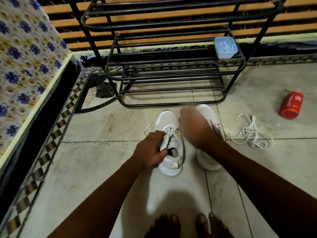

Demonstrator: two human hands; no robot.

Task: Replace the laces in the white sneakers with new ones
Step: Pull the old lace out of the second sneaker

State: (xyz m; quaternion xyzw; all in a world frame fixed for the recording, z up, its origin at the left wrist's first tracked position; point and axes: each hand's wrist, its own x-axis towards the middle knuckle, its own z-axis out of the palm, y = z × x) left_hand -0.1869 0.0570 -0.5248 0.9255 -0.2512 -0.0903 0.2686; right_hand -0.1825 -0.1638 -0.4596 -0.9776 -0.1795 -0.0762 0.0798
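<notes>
- We grip the left sneaker (169, 143) collar with our left hand (149, 150), lacing underway
- Our blurred right hand (193, 127) probably pinches the lace (169, 130); next, thread the following eyelet

Looks like someone's home, probably the entryway or a porch. There's a black metal shoe rack (171, 69) standing on a tiled floor (103, 160) with a patterned border, a flowery cloth (25, 57) draped over something on the left, and slatted wood (171, 30) behind the rack. Bare feet (187, 225) too, so pretty domestic.
</notes>
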